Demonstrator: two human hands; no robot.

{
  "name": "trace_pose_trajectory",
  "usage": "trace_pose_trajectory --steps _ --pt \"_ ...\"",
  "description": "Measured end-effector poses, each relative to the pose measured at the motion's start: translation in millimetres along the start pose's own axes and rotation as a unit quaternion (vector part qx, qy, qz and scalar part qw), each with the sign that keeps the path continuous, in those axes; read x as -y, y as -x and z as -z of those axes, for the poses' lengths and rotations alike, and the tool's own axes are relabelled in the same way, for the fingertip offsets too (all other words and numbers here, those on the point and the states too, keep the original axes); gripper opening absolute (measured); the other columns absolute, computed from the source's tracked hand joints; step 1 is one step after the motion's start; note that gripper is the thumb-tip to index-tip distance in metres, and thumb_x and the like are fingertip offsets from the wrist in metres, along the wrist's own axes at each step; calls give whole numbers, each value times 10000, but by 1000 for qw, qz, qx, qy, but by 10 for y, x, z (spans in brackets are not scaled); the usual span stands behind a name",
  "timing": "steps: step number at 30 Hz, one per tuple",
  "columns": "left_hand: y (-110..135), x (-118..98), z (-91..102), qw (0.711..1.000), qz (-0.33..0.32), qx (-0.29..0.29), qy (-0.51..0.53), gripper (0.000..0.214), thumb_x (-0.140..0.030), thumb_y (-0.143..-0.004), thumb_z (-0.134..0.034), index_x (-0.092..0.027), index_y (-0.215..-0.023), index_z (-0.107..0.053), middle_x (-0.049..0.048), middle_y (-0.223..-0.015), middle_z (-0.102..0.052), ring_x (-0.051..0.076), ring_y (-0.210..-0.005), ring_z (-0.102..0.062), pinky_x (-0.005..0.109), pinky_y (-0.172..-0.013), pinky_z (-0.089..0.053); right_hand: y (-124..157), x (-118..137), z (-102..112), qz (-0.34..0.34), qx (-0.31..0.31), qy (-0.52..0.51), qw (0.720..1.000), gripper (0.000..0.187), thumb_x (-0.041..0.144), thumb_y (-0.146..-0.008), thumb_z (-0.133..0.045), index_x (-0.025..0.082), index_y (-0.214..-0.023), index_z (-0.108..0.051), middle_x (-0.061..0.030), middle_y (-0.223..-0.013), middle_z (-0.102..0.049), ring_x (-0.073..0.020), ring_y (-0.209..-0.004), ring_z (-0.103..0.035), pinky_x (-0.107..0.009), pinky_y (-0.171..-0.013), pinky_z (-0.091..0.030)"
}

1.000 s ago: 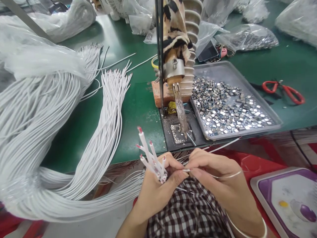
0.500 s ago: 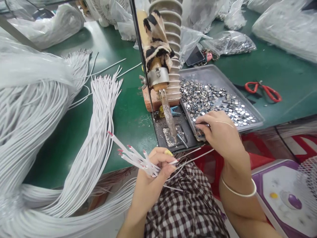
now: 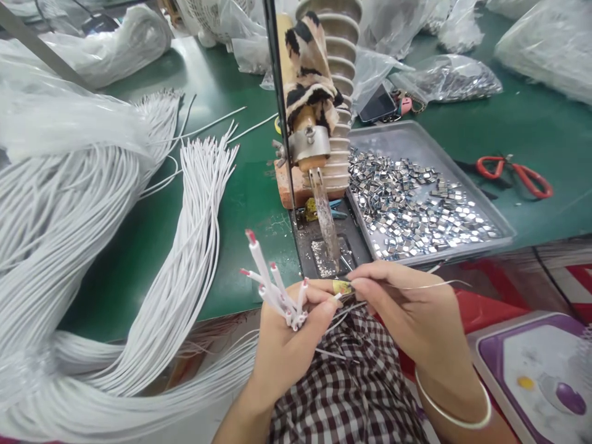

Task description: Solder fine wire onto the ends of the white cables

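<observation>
My left hand is closed around several white cables with red wire ends fanning up and left. Between its thumb and index finger one cable end points right; yellow tape wraps the index fingertip. My right hand meets it there, thumb and index finger pinched on a small metal connector, mostly hidden by the fingers. Just beyond the hands, the soldering iron points down over a patch of solder on a black base.
A grey tray of small metal connectors lies right of the iron, with red-handled scissors beyond. Bundled white cables cover the left of the green table. A purple-and-white appliance stands lower right.
My right hand has left the tray and moved left to my left fingertips, a small connector pinched in it. The cables in my left hand have tilted more upright. The view has shifted slightly.
</observation>
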State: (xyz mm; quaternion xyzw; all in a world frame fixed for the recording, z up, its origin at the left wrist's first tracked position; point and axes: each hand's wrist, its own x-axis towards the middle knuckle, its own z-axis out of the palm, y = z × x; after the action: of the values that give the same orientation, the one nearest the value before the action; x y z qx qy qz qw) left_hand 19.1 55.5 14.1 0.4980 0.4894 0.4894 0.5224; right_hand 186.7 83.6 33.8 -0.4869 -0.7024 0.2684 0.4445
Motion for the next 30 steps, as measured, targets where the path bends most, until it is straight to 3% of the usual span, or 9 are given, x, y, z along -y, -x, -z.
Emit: trace_pose_trajectory --steps 8,10,14,16,19,22,30 --pt "-33 -46 10 997 -24 7 -80 214 -68 -863 -586 -191 -714 -677 -2 -819 -773 162 -804 -695 257 -784 -504 -13 -20 -42 -1 20 -23 1000 148 142 -905 -615 199 -797 -698 27 -665 -719 -99 -542 -629 -205 -569 -544" --pt "-34 -57 13 996 -24 8 -80 213 -62 -851 -579 -192 -712 -673 -2 -816 -771 163 -801 -695 253 -766 -505 27 -34 -48 14 15 -21 1000 123 167 -930 -595 201 -912 -712 8 -752 -736 -109 -623 -659 -218 -637 -567" --pt "-46 -77 10 997 -24 -7 -74 218 -69 -844 -578 -193 -682 -657 0 -824 -779 159 -772 -694 262 -786 -505 151 -51 -84 -5 -43 -29 999 315 157 -1013 -430 231 -1258 -614 -18 -937 -730 -101 -732 -697 -232 -726 -600" --pt "-62 -92 9 997 -21 -18 -74 219 -76 -847 -583 -192 -675 -651 0 -834 -780 153 -746 -686 260 -768 -506 196 -47 -97 0 -93 -19 995 292 110 -998 -454 239 -1196 -626 -12 -938 -739 -102 -760 -722 -220 -729 -611" --pt "-92 -131 10 997 -19 -27 -74 210 -87 -847 -588 -190 -676 -652 0 -841 -780 145 -711 -670 244 -694 -499 209 -27 -100 78 -134 24 988 224 60 -897 -626 229 -1035 -680 -28 -967 -754 -153 -884 -737 -262 -798 -630" --pt "-121 -177 13 997 -18 -32 -74 207 -92 -840 -584 -185 -666 -649 4 -853 -786 134 -669 -644 234 -633 -481 179 -8 -99 133 -130 67 980 265 27 -832 -694 219 -1011 -723 -53 -1065 -742 -185 -953 -721 -320 -868 -632" --pt "-165 -228 28 996 -32 -39 -73 206 -93 -837 -588 -181 -662 -651 -1 -854 -776 114 -590 -573 231 -539 -426 155 6 -103 149 -127 79 978 361 -1 -806 -719 198 -1106 -729 -47 -1126 -720 -166 -981 -700 -307 -910 -627"
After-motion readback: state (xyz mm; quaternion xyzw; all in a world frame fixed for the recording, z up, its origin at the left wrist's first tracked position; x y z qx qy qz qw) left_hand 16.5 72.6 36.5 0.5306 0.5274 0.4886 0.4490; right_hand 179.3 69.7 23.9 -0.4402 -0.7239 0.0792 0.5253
